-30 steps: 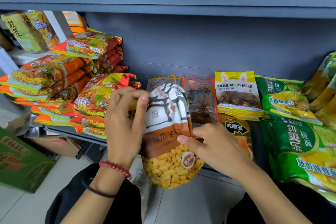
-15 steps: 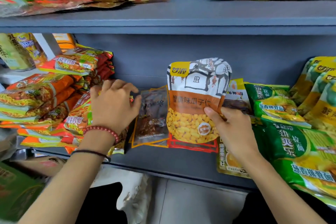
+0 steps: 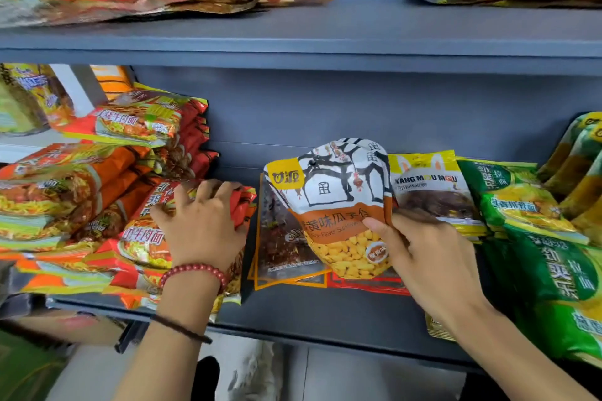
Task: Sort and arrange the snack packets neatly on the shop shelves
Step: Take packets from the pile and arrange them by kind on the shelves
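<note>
My right hand (image 3: 423, 257) grips a white, orange and yellow sunflower-seed packet (image 3: 338, 205) by its right edge, holding it tilted over the grey middle shelf (image 3: 325, 312). It lies on dark flat packets with orange and red borders (image 3: 280, 244). My left hand (image 3: 202, 225), with a red bead bracelet, rests with spread fingers on the orange-red noodle packets (image 3: 143, 238) at the left, touching the top one. Whether it grips any packet is unclear.
A yellow TANG MOU MOU packet (image 3: 430, 185) and green-yellow packets (image 3: 547, 257) fill the shelf's right side. More noodle packets are stacked at the far left (image 3: 65, 179). The upper shelf (image 3: 358, 39) carries flat packets. A green box (image 3: 26, 368) stands on the floor at lower left.
My right hand has lowered the seed packet onto the dark packets and tilted it. My left hand slid left from the dark packet onto the noodle pile.
</note>
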